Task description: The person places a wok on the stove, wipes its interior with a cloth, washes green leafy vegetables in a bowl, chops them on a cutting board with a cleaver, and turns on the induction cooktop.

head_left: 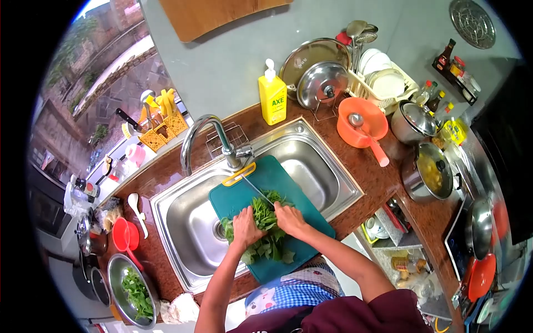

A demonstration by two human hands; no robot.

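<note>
A green cutting board (pixel 302 236) with a yellow-edged handle lies across the double sink. On it is a heap of leafy greens (pixel 270 244). My left hand (pixel 246 227) presses down on the greens with its fingers curled over them. Just right of it, my right hand (pixel 290 218) grips a knife (pixel 256 189) whose thin blade points up and left across the board, over the top of the heap. The knife's handle is hidden inside my right fist.
A faucet (pixel 227 145) stands behind the board. At lower left, a steel bowl (pixel 119 266) holds cut leaves, beside a red dipper (pixel 125 234). A yellow soap bottle (pixel 272 100), an orange dipper (pixel 363 125) and a steel pot (pixel 425 180) stand along the counter.
</note>
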